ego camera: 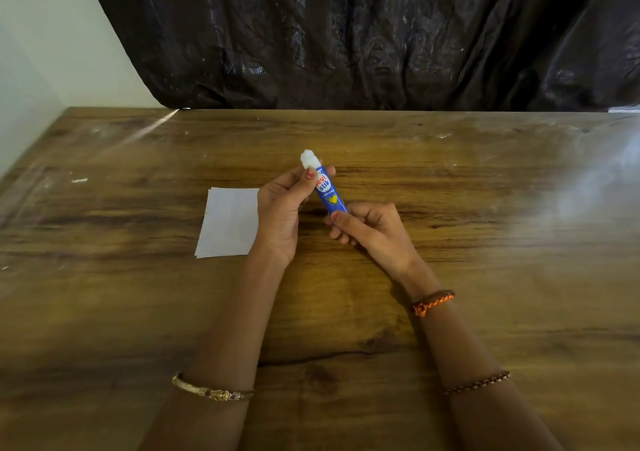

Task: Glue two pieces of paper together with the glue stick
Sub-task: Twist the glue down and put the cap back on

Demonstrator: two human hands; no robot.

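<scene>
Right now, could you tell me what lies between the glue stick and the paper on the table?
In the head view, the left hand holding the glue stick lies between it and the paper.

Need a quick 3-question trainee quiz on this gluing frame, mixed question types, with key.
1. True or false: the glue stick is lying on the table.
2. Which hand holds the stick's lower end? A) left hand B) right hand
3. Fill in: the white paper lies on the table beside the ___ hand.

Key:
1. False; both hands hold it above the table, white glue tip exposed.
2. B; the left hand's fingers grip near the tip.
3. left
</scene>
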